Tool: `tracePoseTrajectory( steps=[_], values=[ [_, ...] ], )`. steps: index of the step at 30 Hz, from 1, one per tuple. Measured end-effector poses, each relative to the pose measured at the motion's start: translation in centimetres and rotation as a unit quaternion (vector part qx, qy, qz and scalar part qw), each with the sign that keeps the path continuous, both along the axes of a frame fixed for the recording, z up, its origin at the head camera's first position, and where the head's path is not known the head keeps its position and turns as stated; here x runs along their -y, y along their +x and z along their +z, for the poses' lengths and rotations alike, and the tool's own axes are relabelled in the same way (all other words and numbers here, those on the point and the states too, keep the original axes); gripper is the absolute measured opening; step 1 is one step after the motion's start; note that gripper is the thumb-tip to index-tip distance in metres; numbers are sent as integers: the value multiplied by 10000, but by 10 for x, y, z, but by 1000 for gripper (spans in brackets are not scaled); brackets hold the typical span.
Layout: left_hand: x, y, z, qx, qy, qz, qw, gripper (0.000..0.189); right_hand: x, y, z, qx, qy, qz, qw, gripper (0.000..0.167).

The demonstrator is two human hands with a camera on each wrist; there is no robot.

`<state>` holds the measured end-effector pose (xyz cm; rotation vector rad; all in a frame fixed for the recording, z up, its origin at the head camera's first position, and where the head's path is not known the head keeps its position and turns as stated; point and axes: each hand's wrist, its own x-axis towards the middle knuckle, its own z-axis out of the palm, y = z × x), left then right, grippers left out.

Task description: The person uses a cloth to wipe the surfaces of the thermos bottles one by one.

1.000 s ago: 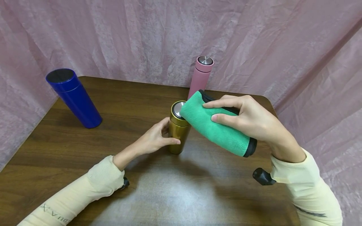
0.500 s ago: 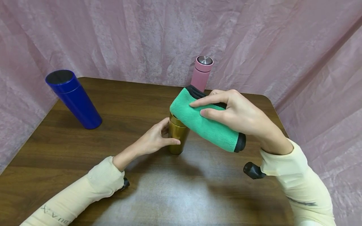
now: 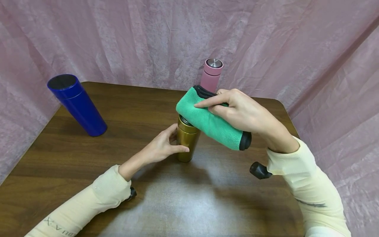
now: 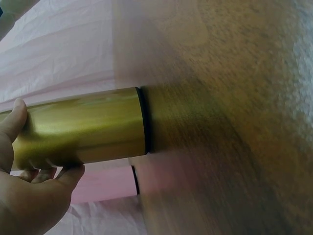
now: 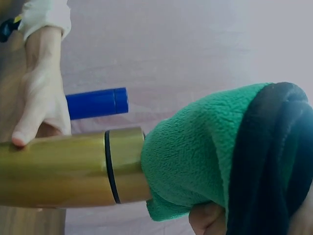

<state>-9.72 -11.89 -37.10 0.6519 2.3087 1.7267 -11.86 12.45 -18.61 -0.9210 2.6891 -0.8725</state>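
- In the curl of the left hand (image 3: 160, 147), the gold bottle (image 3: 188, 140) stands upright on the wooden table (image 3: 142, 108). The hand is spread to the width of the body and grips it, thumb across the near side, fingers round the far side.
- Above that grip, the green cloth (image 3: 211, 123) covers part of the lid (image 3: 185, 121). The right hand (image 3: 242, 110) holds the cloth by its folds, index finger extended along the upper face; the other fingers are partly hidden.
- Bottle handling: the body appears rigid, with a smooth metallic finish. It is probably moderately heavy if filled; the contents cannot be told. The finish may be slippery under light finger pressure.
- Bottle hold point: the body, below the black ring (image 5: 112, 166), as gripped. This leaves the lid accessible and should resist tipping under side load.
- Cloth handling: light, soft and plush; it bends readily and is unlikely to be damaged. Loose folds may sag.
- Cloth hold point: the middle of the folded bundle, back from the end against the lid.
- Well to the left of the left-hand grip stands the blue bottle (image 3: 80, 105); beyond the right-hand grip stands the pink bottle (image 3: 211, 77), partly hidden by the cloth.
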Motion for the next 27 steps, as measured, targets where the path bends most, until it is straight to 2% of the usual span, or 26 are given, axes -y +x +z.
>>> tracePoseTrajectory(
  steps=[5, 11, 20, 24, 27],
  values=[
    [0, 0, 0, -11, -117, 51, 9999, 66, -1, -7, 1, 155, 140, -110, 9997, 37],
    [1, 0, 0, -37, -189, 137, 9997, 66, -5, -13, 0, 256, 70, -267, 9993, 40],
    [1, 0, -1, -48, -121, 149, 9998, 67, -19, -8, 0, 430, -51, -781, 9960, 38],
    [0, 1, -1, -57, -114, 153, 9998, 67, -25, -3, -6, -2, -676, -915, 9935, 32],
    [-1, 1, 0, -39, -96, 138, 9999, 67, -28, 1, -16, -484, -1452, -1007, 9831, 32]
  ],
)
